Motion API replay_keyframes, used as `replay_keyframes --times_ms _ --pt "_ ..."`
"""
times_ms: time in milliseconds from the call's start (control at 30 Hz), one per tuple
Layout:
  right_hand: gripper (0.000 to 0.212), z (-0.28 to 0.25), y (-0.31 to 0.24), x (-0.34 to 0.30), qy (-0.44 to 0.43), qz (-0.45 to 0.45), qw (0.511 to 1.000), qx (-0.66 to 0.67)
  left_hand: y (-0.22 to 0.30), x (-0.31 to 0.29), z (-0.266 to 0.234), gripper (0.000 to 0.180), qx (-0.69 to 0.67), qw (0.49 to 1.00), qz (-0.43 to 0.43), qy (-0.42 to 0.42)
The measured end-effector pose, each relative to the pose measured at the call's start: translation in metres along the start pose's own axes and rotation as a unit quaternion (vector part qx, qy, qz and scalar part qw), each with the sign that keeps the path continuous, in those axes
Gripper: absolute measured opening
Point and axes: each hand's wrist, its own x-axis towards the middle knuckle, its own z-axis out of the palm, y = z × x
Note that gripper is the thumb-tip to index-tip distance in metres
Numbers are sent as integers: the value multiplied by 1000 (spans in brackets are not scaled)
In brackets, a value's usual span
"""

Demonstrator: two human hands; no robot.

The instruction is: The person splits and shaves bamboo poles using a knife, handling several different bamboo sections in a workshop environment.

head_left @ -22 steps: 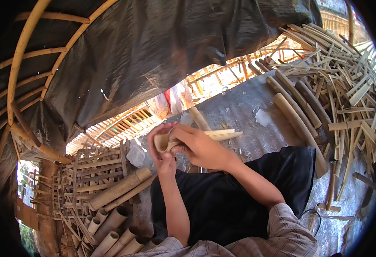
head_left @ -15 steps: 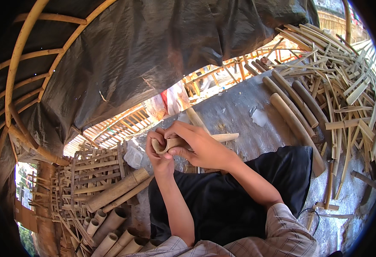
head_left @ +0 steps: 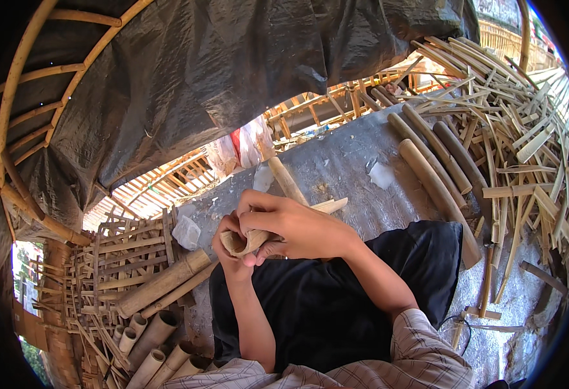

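Observation:
Above my black-covered lap, both hands are closed on a split bamboo piece (head_left: pixel 256 242), whose curved, hollow end shows between them. My left hand (head_left: pixel 227 246) wraps its fingers round the outer side of that end. From the other side my right hand (head_left: pixel 301 228) grips it, fingers bent over the top and thumb pressed near the rim. The length beneath my right palm is hidden. Just beyond the hands lie a bamboo tube (head_left: pixel 286 179) and a pale bamboo strip (head_left: pixel 331 205), partly covered by my right hand.
Long bamboo poles (head_left: pixel 430 188) lie to the right, beside a heap of split strips (head_left: pixel 524 136). At left are a bamboo lattice (head_left: pixel 125 256), a thick pole (head_left: pixel 164 282) and several upright tubes (head_left: pixel 155 334). A dark tarp (head_left: pixel 232 58) hangs overhead.
The whole view has shifted slightly, with surroundings sliding left. My hands keep hold of the bamboo piece and have turned it a little, its open end facing me more.

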Motion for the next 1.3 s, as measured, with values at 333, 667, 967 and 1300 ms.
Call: replay_keyframes --times_ms 333,667,967,1300 --pt "35 16 -18 6 35 -40 996 77 8 3 33 68 213 933 253 144" --pt "26 40 -24 7 358 -126 890 -251 -55 -18 19 53 459 864 182 96" --pt "44 30 0 -4 378 -172 890 -190 -105 -33 10 40 580 810 89 12" --pt "42 -10 -27 -3 167 38 985 16 21 47 98 55 -211 948 -80 226"
